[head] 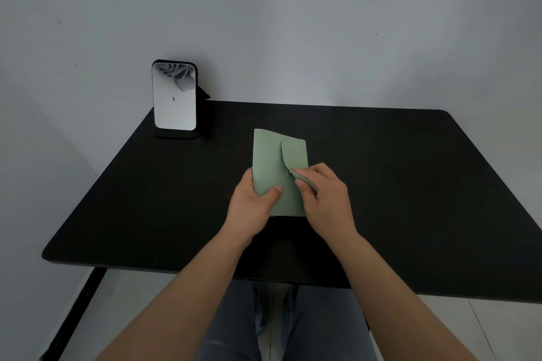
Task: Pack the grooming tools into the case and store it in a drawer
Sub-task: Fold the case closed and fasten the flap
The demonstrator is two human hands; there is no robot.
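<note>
**Green case in my hands at mid-table**

The pale green case [271,167] lies on the black table [410,184], near its middle. My left hand [252,204] grips its lower left edge, thumb pressed on the front. My right hand [325,196] pinches the flap [293,155] between thumb and forefinger, lifting its tip beside the snap. A small standing mirror [174,97] sits at the table's far left corner, against the grey wall [322,23].

Dim, even light — bowed wide-angle edges

Matt, smooth sage-green case [269,167] that looks like soft faux leather; matt black table [410,184]; glossy mirror [174,97] in black frame.
</note>
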